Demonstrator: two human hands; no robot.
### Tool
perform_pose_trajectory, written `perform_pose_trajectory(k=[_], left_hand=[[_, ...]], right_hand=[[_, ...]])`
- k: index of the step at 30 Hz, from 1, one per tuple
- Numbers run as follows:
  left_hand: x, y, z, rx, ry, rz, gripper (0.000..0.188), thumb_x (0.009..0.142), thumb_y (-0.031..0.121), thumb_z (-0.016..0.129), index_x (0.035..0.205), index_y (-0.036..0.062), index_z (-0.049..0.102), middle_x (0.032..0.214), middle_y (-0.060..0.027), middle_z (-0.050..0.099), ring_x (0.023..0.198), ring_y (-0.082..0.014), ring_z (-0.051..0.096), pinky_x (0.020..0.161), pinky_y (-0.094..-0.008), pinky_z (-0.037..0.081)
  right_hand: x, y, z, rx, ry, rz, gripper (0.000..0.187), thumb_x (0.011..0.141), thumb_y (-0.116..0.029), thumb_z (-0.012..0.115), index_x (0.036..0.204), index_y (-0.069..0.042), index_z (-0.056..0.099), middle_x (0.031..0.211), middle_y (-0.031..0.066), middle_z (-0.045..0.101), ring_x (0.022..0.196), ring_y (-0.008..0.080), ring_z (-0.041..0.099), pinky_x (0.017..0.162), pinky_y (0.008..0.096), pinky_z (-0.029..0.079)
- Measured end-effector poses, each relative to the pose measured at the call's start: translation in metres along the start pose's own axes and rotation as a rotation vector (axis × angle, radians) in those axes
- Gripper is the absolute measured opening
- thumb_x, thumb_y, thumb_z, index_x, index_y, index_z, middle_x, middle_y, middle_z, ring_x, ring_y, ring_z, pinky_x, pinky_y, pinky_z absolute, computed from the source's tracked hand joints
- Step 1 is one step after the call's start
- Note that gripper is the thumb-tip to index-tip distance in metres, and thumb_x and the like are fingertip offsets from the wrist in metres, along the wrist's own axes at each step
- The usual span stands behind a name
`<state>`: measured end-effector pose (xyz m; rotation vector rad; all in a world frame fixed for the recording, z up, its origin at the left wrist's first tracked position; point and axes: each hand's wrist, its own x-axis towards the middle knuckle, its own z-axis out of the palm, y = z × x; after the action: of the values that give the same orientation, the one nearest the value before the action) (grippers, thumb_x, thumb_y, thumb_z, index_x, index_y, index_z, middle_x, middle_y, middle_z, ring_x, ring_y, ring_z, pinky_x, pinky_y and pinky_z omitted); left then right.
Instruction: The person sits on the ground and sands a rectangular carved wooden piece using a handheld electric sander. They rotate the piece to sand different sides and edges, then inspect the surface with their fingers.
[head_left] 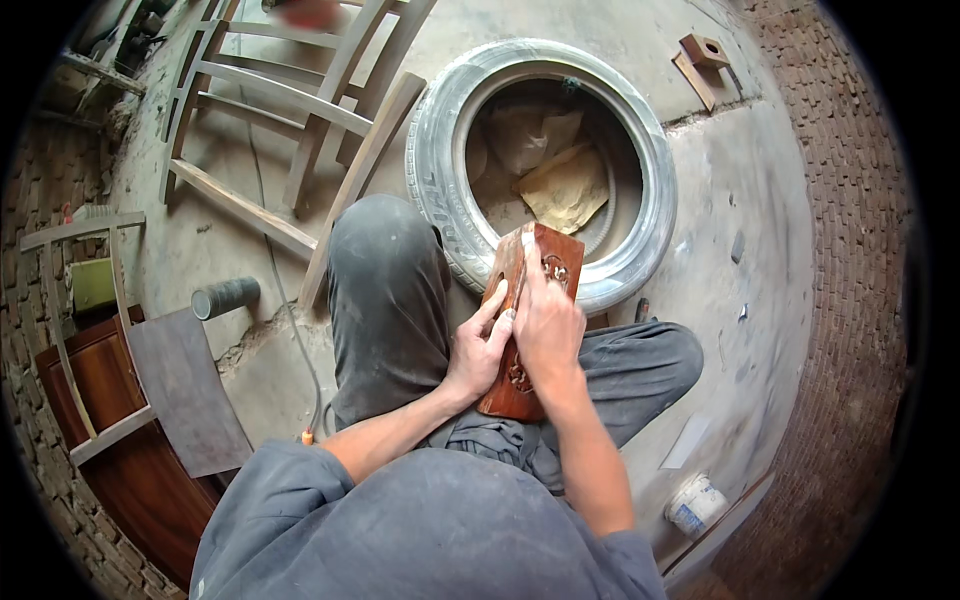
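A reddish-brown carved wooden panel [548, 262] rests on my lap, its far end leaning toward the tyre. My left hand [478, 350] grips its left edge from the side. My right hand [546, 325] lies over the panel's face, fingers pressed flat along the wood, with what looks like a small piece of sandpaper under the fingertips. My knees in grey trousers [385, 290] are drawn up beneath the panel.
A dusty tyre [440, 150] lies on the concrete floor ahead with crumpled brown paper [565, 185] inside. Bare wooden chair frames [290, 110] lie at upper left. A grey cylinder [225, 297], a dark board [185, 390], a white tub [695, 503] and a cable [295, 340] surround me.
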<state>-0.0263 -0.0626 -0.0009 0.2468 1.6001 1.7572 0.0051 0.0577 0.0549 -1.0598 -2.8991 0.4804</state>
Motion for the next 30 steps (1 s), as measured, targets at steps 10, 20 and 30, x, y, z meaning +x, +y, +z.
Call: perform_pose_trajectory(k=[10, 20, 30], left_hand=[[0.001, -0.008, 0.004, 0.095, 0.045, 0.114, 0.053, 0.108, 0.014, 0.062, 0.156, -0.0040, 0.052, 0.131, -0.0151, 0.074, 0.112, -0.0140, 0.068, 0.099, -0.0299, 0.054], [0.002, -0.011, 0.004, 0.055, 0.044, 0.103, 0.054, 0.109, 0.017, 0.063, 0.158, -0.0035, 0.051, 0.121, -0.0131, 0.076, 0.102, -0.0118, 0.067, 0.093, -0.0293, 0.055], [0.002, -0.002, 0.003, -0.023, 0.011, -0.010, 0.053, 0.109, 0.018, 0.063, 0.156, -0.0040, 0.053, 0.137, -0.0171, 0.072, 0.116, -0.0144, 0.067, 0.103, -0.0302, 0.053]], right_hand=[[-0.002, 0.005, 0.003, 0.016, 0.006, 0.030, 0.058, 0.102, -0.020, 0.062, 0.160, -0.014, 0.053, 0.081, 0.0193, 0.069, 0.068, 0.0423, 0.072, 0.064, 0.0535, 0.059], [-0.002, 0.008, 0.005, 0.043, 0.026, -0.004, 0.060, 0.103, -0.019, 0.062, 0.161, -0.015, 0.051, 0.081, 0.0197, 0.069, 0.068, 0.0425, 0.072, 0.063, 0.0537, 0.059], [0.006, 0.009, 0.002, 0.035, 0.043, 0.010, 0.057, 0.103, -0.018, 0.062, 0.160, -0.017, 0.053, 0.080, 0.0196, 0.068, 0.067, 0.0422, 0.071, 0.062, 0.0549, 0.058]])
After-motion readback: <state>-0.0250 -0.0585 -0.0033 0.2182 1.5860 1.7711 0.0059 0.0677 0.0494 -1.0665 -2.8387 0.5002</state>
